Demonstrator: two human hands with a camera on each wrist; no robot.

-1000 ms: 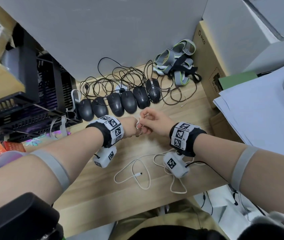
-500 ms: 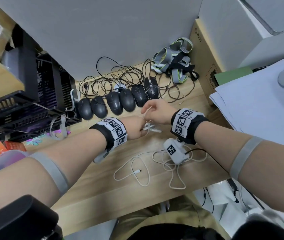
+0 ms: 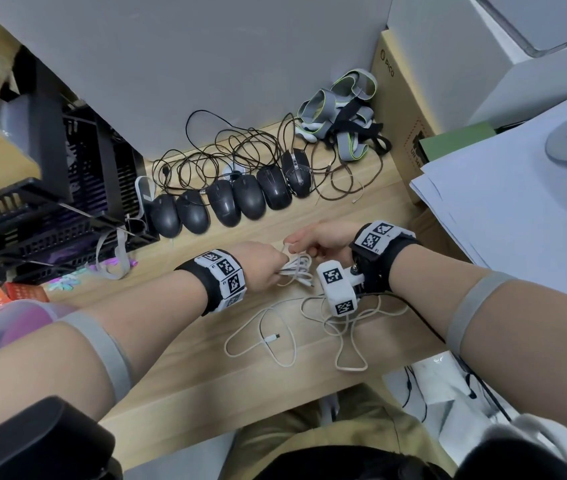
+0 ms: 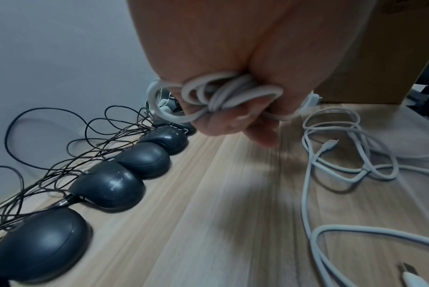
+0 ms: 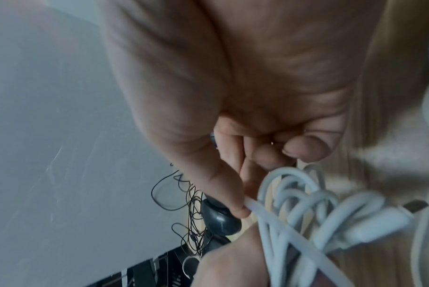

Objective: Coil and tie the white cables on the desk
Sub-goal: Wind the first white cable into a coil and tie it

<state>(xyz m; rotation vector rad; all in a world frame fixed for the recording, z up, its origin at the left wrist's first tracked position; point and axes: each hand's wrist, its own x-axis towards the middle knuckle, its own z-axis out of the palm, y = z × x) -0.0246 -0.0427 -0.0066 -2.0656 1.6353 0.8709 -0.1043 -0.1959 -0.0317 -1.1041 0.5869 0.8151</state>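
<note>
A coiled white cable hangs just above the wooden desk, bunched in my left hand, whose fingers curl round the loops. My right hand sits right beside it and pinches a strand of the same cable between thumb and forefinger, at the bundle's far side. The bundle's plug sticks out to the right. More white cables lie loose and tangled on the desk near the front edge, with a free plug.
A row of black mice with tangled dark cords lines the back of the desk. Grey straps and a cardboard box stand at the back right, papers right, black trays left.
Both hands have drifted right and slightly toward me with the bundle. The right hand has turned and drawn a strand round the coil, which now looks tighter.
</note>
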